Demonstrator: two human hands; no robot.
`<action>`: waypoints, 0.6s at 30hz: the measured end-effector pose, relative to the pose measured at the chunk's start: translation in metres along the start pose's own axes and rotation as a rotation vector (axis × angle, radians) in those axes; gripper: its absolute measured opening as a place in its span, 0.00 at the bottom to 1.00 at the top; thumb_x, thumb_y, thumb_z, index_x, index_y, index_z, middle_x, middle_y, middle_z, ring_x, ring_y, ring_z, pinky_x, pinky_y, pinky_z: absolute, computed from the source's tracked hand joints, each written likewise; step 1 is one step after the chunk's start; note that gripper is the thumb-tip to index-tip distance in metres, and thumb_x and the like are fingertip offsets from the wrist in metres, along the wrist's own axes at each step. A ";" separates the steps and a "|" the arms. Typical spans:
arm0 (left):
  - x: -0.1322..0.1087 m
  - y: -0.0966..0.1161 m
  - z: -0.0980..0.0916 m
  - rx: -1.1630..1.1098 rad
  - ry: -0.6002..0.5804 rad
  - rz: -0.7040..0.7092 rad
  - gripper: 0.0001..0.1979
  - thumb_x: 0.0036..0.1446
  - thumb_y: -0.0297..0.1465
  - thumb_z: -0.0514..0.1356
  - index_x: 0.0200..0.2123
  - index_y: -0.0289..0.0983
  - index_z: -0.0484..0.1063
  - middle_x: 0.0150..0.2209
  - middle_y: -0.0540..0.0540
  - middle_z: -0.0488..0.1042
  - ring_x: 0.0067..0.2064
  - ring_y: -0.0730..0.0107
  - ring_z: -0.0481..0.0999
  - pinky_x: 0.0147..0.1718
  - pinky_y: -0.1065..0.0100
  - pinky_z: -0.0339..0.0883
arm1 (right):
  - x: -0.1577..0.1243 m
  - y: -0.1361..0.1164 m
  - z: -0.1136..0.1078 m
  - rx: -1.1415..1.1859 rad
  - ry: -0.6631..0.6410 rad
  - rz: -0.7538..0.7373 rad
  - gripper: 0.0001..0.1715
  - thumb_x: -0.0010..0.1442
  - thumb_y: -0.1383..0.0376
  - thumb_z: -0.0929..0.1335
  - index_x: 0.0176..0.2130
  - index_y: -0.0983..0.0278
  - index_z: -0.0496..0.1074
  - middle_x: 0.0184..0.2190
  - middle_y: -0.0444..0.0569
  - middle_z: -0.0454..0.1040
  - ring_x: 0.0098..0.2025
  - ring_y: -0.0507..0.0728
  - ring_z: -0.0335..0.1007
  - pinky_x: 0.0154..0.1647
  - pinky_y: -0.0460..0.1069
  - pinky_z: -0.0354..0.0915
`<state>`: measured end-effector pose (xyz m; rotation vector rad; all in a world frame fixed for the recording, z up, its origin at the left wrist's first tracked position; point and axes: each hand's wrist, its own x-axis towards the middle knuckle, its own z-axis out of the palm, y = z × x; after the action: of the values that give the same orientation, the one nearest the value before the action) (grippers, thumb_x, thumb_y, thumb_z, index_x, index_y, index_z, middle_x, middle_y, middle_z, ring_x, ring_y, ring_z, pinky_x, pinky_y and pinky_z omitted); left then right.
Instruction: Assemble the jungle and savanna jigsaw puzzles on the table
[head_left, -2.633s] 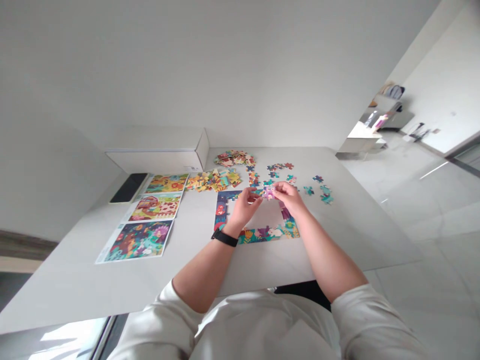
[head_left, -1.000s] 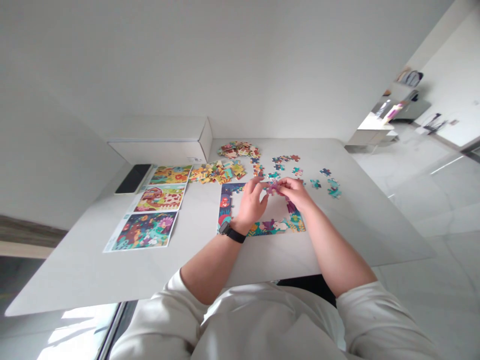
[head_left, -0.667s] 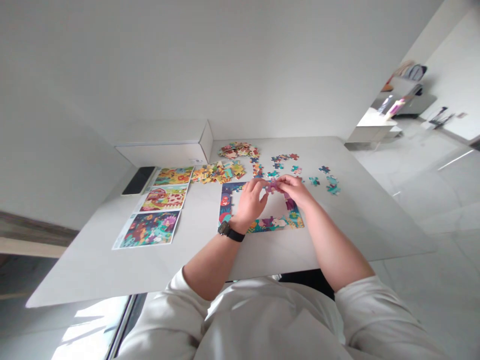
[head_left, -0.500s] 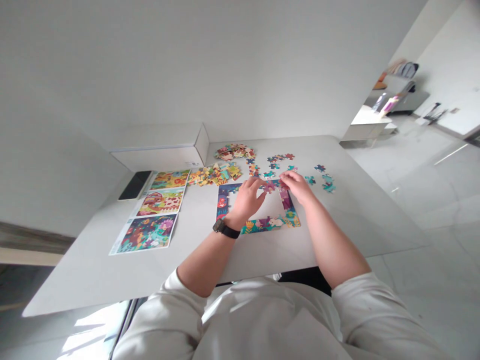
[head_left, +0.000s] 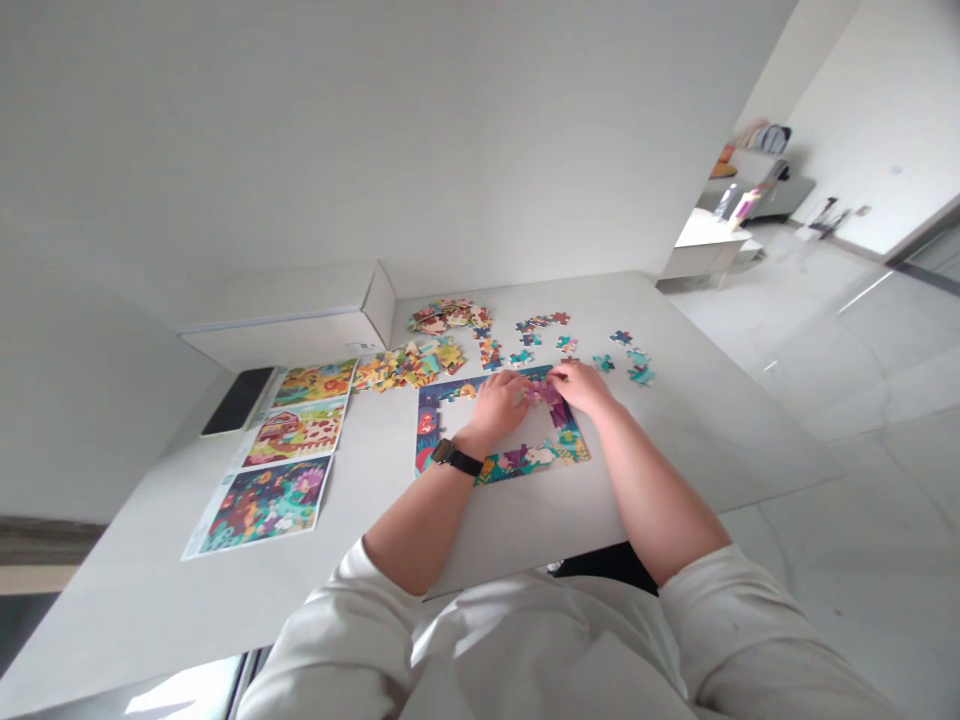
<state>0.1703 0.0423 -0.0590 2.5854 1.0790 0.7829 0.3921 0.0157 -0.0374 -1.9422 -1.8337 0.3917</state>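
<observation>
Item list, viewed from my remote station; clock directions are read from the middle of the puzzle, twelve toward the wall.

- Puzzle border (head_left: 428,425), one: flat on the pale table (head_left: 690,440), joined in a rectangle around an open middle. Small white rabbit along its lower side at five; purple section (head_left: 558,408) from one to two.
- Left hand (head_left: 496,408), one: palm down at twelve, fingers bent over the border's far side. I cannot tell whether a piece is under them. Black watch (head_left: 456,457) on the wrist.
- Right hand (head_left: 579,385), one: at one to two, fingertips gathered at the far corner beside the purple section. I cannot tell whether they pinch anything. The two hands are just apart.
- Yellow heap of pieces (head_left: 409,365): ten o'clock.
- Reddish heap of pieces (head_left: 442,314): eleven, near the wall.
- Short column of pieces (head_left: 490,353): twelve.
- Small cluster of pieces (head_left: 541,323): toward one.
- Teal pieces (head_left: 640,368): two.
- Printed pictures (head_left: 295,436), three: in a row at nine; the middle one shows a red barn.
- Black phone-like slab (head_left: 238,400): between nine and ten, beside the pictures.
- White box (head_left: 292,335): ten, lying lengthwise.
</observation>
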 end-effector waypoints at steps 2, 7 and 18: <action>-0.003 -0.001 0.003 0.024 -0.014 -0.008 0.14 0.67 0.30 0.64 0.54 0.43 0.81 0.55 0.40 0.79 0.57 0.51 0.77 0.61 0.47 0.72 | 0.001 0.001 0.001 -0.007 -0.007 0.002 0.10 0.70 0.62 0.72 0.45 0.56 0.87 0.48 0.51 0.87 0.49 0.62 0.81 0.53 0.52 0.71; -0.005 0.000 0.003 0.004 -0.054 -0.021 0.15 0.68 0.30 0.63 0.54 0.45 0.83 0.56 0.40 0.79 0.58 0.51 0.77 0.63 0.47 0.71 | 0.002 0.002 0.002 0.000 -0.019 0.038 0.12 0.67 0.65 0.74 0.49 0.56 0.86 0.46 0.51 0.86 0.48 0.61 0.80 0.53 0.53 0.72; -0.008 -0.002 0.006 0.016 0.006 -0.089 0.13 0.67 0.32 0.66 0.53 0.43 0.84 0.57 0.39 0.78 0.59 0.47 0.76 0.64 0.44 0.70 | -0.001 0.000 0.012 -0.088 0.038 0.082 0.17 0.65 0.63 0.75 0.54 0.58 0.82 0.53 0.55 0.81 0.53 0.62 0.78 0.56 0.54 0.72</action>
<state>0.1676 0.0380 -0.0680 2.5301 1.1977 0.7642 0.3865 0.0165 -0.0477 -2.0743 -1.7799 0.3020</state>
